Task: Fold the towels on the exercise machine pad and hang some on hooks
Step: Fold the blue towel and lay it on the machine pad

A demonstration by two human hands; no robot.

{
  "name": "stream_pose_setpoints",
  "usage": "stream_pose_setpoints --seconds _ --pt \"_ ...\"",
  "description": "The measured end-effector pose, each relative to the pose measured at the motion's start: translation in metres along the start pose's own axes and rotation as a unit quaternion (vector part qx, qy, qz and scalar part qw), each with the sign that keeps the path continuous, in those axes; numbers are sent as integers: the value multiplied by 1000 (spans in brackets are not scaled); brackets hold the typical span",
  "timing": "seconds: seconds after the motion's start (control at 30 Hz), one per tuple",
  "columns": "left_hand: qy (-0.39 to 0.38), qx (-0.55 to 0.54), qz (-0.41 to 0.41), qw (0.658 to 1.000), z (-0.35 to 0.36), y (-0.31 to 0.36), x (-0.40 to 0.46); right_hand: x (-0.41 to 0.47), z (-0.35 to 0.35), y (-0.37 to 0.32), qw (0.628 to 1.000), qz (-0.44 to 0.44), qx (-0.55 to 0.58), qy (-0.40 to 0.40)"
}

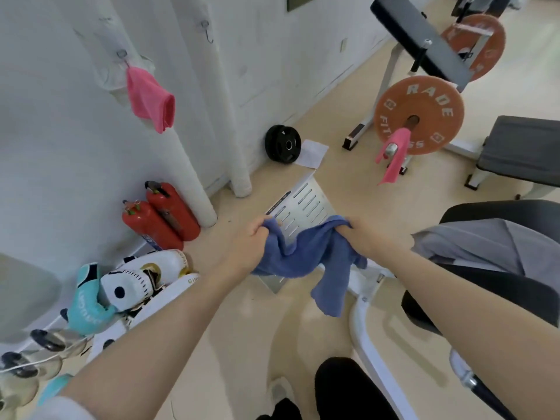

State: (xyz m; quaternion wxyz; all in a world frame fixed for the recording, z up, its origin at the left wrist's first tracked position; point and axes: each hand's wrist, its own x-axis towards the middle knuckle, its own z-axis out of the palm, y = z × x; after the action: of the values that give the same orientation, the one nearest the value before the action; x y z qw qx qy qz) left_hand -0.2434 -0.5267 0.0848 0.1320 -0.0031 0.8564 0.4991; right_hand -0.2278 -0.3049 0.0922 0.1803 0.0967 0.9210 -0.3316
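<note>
head view
- blue towel (306, 253): held in the air between both hands, bunched, not spread. Nothing carries it; it hangs over the floor and the white machine frame (363, 328).
- left hand (245, 241): grip clenched on the towel's left end, fingers curled over a wad of cloth.
- right hand (368, 237): grip clenched on the towel's right end, cloth wrapped over the knuckles.
- long axis: runs left to right between the two grips, sagging in the middle. One loose tail drops from below the right grip toward the floor.
- machine pad (497, 286): dark, lower right, just beside the right forearm. A grey towel (485, 247) already lies on its near-left part.
- which hand is nearer the pad: right, clearly. Left is well apart from it.
- empty hook (207, 33): on the wall, upper left, well apart from both hands; left is on that side.
- taken hook (122, 54): carries a pink towel (151, 101).
- second pink towel (394, 153): draped on the bar end of the weight plate (419, 115), far side of the floor.
- judgement, step: looks like sorting out corners before a fold; edges not found yet.
- judgement, next move: swing right to lay the towel on the pad, right grip leading.
- risk: loose tail drags across the frame or folds under.
</note>
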Motion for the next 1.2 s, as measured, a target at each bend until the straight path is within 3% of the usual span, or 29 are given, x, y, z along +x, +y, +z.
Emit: stream_pose_setpoints --seconds 0.07,0.13,0.27,0.33,0.5,0.63,0.7,0.8,0.9,1.03,1.2 --pt "-108 -20 21 994 27 18 -21 -15 -5 1 993 9 117 7" --pt "-143 -19 50 988 52 29 -37 -32 -11 3 966 45 253 9" --pt "-145 55 91 984 97 52 -73 -69 -24 19 906 63 417 -21" --pt "-157 91 117 976 120 65 -89 -87 -32 33 891 45 451 -28" --pt "-88 227 180 953 191 88 -137 -146 -50 79 863 15 504 -17" --pt "-121 187 134 966 241 106 -179 -192 -77 141 839 -29 543 -23" --pt "-128 145 93 977 261 115 -194 -208 -93 171 805 -36 592 -8" --pt "-111 -35 9 993 282 127 -212 -228 -111 206 764 -44 643 -41" --pt "-89 -162 -56 981 300 141 -218 -242 -118 224 822 -45 564 -62" --pt "-36 -193 -91 976 319 161 -207 -244 -113 247 931 -59 360 -15" --pt "-1 -179 -31 983 323 196 -180 -236 -126 254 959 -111 246 92"
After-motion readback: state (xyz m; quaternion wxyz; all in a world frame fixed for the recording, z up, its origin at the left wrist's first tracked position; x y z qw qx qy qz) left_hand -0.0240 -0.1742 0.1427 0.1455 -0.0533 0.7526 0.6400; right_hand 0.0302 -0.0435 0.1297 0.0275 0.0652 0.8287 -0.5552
